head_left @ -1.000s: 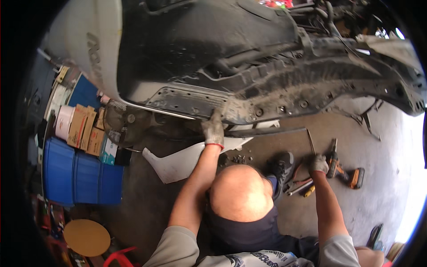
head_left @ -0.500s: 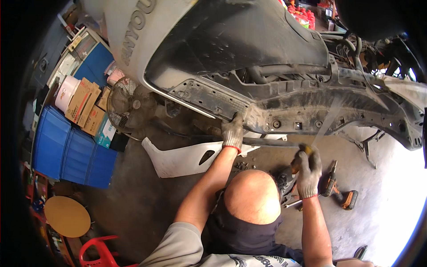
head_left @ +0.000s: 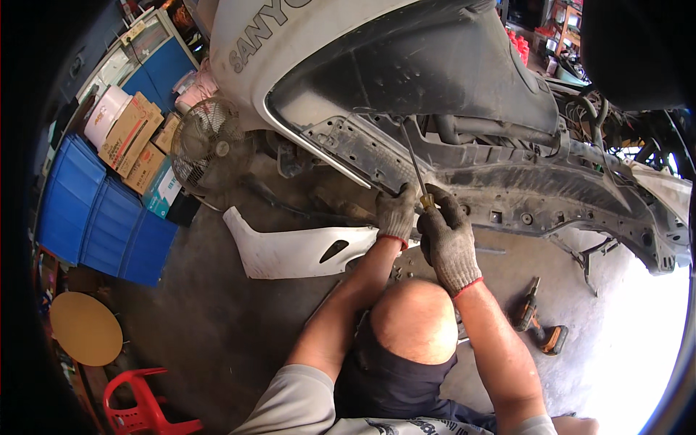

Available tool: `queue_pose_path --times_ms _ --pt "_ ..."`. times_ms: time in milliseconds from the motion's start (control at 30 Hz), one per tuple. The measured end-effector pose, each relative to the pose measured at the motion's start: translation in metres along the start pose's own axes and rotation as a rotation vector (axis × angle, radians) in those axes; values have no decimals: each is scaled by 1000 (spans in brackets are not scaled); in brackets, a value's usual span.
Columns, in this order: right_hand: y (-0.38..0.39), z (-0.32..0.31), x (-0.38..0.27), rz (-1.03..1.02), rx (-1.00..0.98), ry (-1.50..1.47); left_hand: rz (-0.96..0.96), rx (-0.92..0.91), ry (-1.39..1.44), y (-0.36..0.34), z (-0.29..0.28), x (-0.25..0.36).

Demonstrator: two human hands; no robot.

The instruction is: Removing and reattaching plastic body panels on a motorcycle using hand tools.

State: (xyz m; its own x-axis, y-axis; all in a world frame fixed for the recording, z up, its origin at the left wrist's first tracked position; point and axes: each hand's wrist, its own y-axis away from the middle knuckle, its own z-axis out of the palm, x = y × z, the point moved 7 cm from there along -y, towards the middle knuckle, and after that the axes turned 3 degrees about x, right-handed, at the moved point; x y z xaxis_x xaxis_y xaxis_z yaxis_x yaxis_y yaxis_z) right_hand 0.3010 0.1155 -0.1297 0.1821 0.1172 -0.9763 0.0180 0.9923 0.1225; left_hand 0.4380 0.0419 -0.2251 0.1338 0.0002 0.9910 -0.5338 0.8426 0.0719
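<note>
My right hand (head_left: 449,243), in a grimy knitted work glove, is closed around the yellowish handle (head_left: 428,200) of a screwdriver. Its long thin shaft (head_left: 413,154) points up and slightly left, over the dirty black panel (head_left: 362,152) of a partly stripped vehicle; I cannot tell whether the tip touches anything. Just left of it, my gloved left hand (head_left: 396,216) has its fingers curled at the panel's lower edge, the fingertips partly hidden. A white body panel (head_left: 290,254) with an oval slot lies on the floor under my left forearm.
An orange and black cordless drill (head_left: 536,319) lies on the floor at right. The vehicle's white shell (head_left: 243,80) rises at far left. Beyond are a standing fan (head_left: 210,148), cardboard boxes (head_left: 130,134), blue bins (head_left: 109,217), a round stool (head_left: 85,328) and a red plastic chair (head_left: 138,406).
My right hand has swung left and up with the screwdriver, from beside the drill to next to my left hand. The left hand stays at the panel edge. The whole view has shifted.
</note>
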Motion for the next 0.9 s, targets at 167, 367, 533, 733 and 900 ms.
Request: queue_pose_path --times_ms 167,367,533,733,900 --pt "1 5 5 -11 -2 4 -37 -85 147 -10 3 -19" --pt "-1 5 6 49 16 -50 -44 -29 160 -13 6 -27" --pt "2 12 4 59 28 -58 -133 -145 206 -17 5 -38" --pt "2 10 5 30 42 -47 -42 -85 67 -17 4 -36" --pt "0 10 7 13 65 -50 -75 -107 117 -11 4 -27"
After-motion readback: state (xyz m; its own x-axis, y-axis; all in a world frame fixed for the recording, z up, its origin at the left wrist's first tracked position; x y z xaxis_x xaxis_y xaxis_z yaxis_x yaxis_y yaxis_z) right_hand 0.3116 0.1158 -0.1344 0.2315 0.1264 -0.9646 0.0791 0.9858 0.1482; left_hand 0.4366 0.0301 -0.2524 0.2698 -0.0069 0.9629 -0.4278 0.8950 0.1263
